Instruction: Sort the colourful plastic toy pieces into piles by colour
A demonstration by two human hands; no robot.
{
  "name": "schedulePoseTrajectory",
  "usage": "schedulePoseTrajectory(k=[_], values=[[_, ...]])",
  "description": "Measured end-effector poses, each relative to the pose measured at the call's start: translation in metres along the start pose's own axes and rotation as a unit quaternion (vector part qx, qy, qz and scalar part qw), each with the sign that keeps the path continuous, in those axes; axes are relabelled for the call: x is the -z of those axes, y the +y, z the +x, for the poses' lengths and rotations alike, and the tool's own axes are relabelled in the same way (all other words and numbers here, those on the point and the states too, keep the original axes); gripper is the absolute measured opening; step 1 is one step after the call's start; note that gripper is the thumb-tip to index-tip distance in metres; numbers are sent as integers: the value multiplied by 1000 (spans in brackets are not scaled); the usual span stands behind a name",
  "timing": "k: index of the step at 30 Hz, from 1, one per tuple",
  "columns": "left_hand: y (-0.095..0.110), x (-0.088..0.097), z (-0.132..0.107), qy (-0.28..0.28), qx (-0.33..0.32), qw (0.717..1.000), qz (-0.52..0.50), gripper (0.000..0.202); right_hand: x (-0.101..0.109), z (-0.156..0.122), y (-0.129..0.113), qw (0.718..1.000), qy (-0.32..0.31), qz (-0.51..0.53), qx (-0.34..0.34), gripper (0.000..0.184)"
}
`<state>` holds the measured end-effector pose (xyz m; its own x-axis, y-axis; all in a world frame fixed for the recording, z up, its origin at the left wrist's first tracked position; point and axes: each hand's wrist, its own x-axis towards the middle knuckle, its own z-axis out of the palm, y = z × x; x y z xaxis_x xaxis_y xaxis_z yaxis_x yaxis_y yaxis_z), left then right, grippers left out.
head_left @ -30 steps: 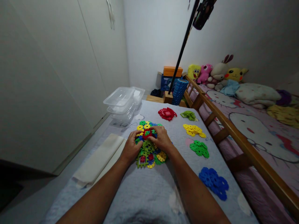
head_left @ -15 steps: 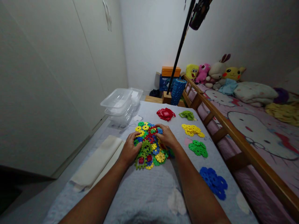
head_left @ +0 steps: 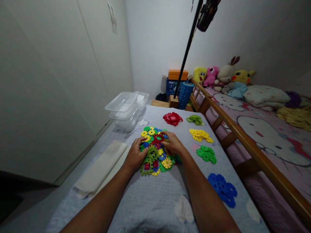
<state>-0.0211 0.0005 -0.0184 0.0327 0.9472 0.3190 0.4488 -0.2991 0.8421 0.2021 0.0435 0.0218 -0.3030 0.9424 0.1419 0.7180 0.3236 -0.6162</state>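
Observation:
A mixed pile of plastic interlocking pieces [head_left: 167, 162] lies between my hands, with notched discs in yellow, green and blue and square pieces in red and lime green. My left hand [head_left: 137, 154] rests against the pile's left side, thumb and fingers apart, holding nothing. At the far right of the pile, my right hand [head_left: 175, 143] has its fingers and thumb on the edge of a red square piece [head_left: 158, 138]. Its palm hides some pieces beneath. Lime square pieces [head_left: 152, 152] lie near my left thumb.
Sorted groups line the right side: red pieces [head_left: 172, 118], lime pieces [head_left: 194, 119], yellow discs [head_left: 200, 135], green discs [head_left: 206, 154] and blue discs [head_left: 222, 190]. Clear plastic boxes [head_left: 122, 105] are stacked at the back left. A folded beige cloth [head_left: 103, 166] lies left. A wooden bed rail [head_left: 239, 139] borders the right.
The red square piece at my right fingers has tilted and shifted slightly towards me. My right hand has moved a little with it, while my left hand stays nearly in place.

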Motion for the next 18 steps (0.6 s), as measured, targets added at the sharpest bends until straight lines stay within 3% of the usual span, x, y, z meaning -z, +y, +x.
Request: schedulePoseTrajectory(k=[10,18], values=[[0,-1,-1,-1,-5,1000,5,38,-1,0,0,999,21,6,38,56],[2,-2,0,1,-3,1000,11,37,20,-4,-13,999,28,-17,40,51]])
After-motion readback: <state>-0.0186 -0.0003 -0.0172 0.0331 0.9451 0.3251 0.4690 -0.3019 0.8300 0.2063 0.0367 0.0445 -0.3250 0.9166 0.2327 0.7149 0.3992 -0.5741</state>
